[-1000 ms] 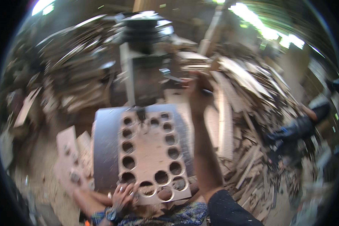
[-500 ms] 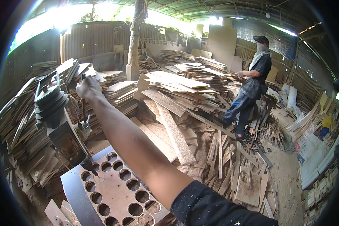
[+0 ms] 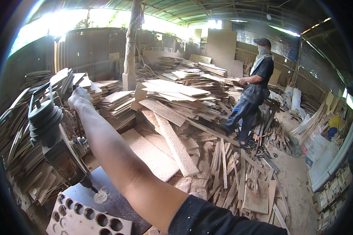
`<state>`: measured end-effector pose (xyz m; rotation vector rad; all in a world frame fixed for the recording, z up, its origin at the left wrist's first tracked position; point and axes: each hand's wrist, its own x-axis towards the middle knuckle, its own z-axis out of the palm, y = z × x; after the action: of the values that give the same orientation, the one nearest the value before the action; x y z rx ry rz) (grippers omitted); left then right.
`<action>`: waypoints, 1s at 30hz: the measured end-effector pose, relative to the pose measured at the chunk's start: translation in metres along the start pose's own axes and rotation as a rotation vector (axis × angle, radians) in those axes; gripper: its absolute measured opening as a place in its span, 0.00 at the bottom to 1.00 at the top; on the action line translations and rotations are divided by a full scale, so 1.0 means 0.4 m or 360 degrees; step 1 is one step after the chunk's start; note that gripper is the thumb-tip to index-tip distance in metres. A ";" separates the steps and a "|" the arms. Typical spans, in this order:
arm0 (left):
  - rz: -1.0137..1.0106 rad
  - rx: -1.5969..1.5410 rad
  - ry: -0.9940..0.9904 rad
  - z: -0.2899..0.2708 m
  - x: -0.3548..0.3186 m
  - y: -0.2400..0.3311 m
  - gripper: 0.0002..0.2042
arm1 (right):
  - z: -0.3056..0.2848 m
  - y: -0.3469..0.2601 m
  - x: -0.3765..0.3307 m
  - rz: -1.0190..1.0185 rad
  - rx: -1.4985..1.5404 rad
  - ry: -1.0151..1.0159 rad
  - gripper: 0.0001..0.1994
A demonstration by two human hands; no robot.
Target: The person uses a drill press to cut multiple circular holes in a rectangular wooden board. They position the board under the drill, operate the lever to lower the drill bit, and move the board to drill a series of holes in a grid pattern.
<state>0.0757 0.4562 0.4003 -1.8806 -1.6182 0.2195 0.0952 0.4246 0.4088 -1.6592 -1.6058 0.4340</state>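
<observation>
While the right arm stretches from the lower edge up toward ten o'clock, the right hand [image 3: 79,98] closes in a fist around the feed lever [image 3: 77,121] of a drill press [image 3: 55,145], whose thin dark rod runs down from the fist. The left hand is out of view. At eight o'clock from the fist stands the machine's head, with its stepped belt pulley [image 3: 45,117] on top and a boxy body beneath. The bit [image 3: 93,189] points down at six o'clock from the head and stands just above the dark round desk [image 3: 113,201] of the machine, with a small ring of sawdust [image 3: 102,194] beside it. At seven o'clock from the bit lies a pale perforated board [image 3: 88,221] with rows of round holes, resting on the desk. Behind the machine, at nine o'clock, stacks of thin boards [image 3: 19,149] lean and pile up. At three o'clock from the arm, long planks and offcuts [image 3: 176,141] cover the floor in a heap. Well apart, at two o'clock, another person [image 3: 252,90] in dark clothes and a cap stands among the scraps, holding wood from a stack.
</observation>
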 end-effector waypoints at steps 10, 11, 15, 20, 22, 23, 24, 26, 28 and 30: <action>0.0083 0.0421 -0.0055 0.064 0.092 -0.001 0.13 | -0.011 0.014 -0.011 -0.0037 0.0069 0.0030 0.25; 0.0086 0.0436 -0.0047 0.061 0.079 0.000 0.13 | -0.010 0.015 -0.012 -0.0042 0.0076 0.0029 0.25; 0.0067 0.0537 0.0083 0.037 -0.009 0.022 0.14 | -0.015 0.022 -0.015 -0.0049 0.0095 0.0030 0.25; -0.0131 0.0117 -0.0026 0.012 0.004 0.026 0.14 | -0.032 0.031 -0.018 -0.0069 0.0117 0.0027 0.24; -0.0099 0.0125 -0.0058 0.033 0.036 0.016 0.14 | -0.034 0.034 -0.020 -0.0068 0.0119 0.0025 0.24; 0.0012 0.0388 -0.0048 0.047 0.050 0.012 0.14 | -0.033 0.032 -0.022 -0.0066 0.0120 0.0026 0.24; 0.0069 0.0491 -0.0052 0.060 0.061 0.009 0.14 | -0.034 0.035 -0.022 -0.0070 0.0123 0.0030 0.24; 0.0142 0.0623 -0.0046 0.079 0.074 0.002 0.14 | -0.028 0.030 -0.025 -0.0072 0.0119 0.0026 0.24; 0.0213 0.0748 -0.0030 0.086 0.077 -0.001 0.14 | -0.024 0.026 -0.025 -0.0081 0.0126 0.0028 0.24; 0.0239 0.0807 -0.0026 0.088 0.075 -0.003 0.14 | -0.020 0.022 -0.025 -0.0088 0.0127 0.0031 0.24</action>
<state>0.0637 0.4969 0.3817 -1.6010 -1.2773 0.6462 0.1054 0.4135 0.4050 -1.5516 -1.5956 0.4462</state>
